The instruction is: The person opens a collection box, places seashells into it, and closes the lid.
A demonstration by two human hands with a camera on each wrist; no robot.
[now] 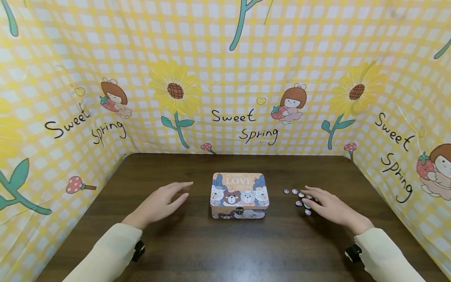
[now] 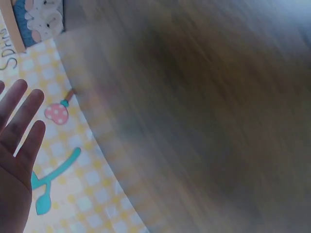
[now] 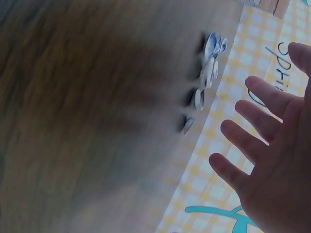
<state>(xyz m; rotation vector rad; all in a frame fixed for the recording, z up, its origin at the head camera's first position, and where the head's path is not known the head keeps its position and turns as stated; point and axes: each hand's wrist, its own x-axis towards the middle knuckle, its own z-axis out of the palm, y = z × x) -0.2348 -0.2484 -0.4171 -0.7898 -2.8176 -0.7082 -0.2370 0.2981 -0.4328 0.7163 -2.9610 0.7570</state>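
A rectangular tin box [image 1: 239, 196] with a "LOVE" lid and cartoon bears stands closed on the table, its front clasp facing me. Left of it my left hand [image 1: 160, 203] hovers with fingers extended, holding nothing; the left wrist view shows its fingers spread and the box corner [image 2: 43, 22] beyond. To the box's right lie several small round, shell-like pieces [image 1: 298, 203], dark-edged and pale, loosely grouped. My right hand [image 1: 329, 205] is over their right side with relaxed, spread fingers, partly covering some in the head view. In the right wrist view the pieces [image 3: 210, 47] appear apart from its fingertips.
The dark wooden table [image 1: 239, 250] has rounded far corners. A yellow checked cloth [image 1: 225, 70] printed with sunflowers, girls and "Sweet Spring" surrounds its back and sides. Pale sleeves cover both forearms, with a black wrist device [image 1: 138, 250] beneath the left one.
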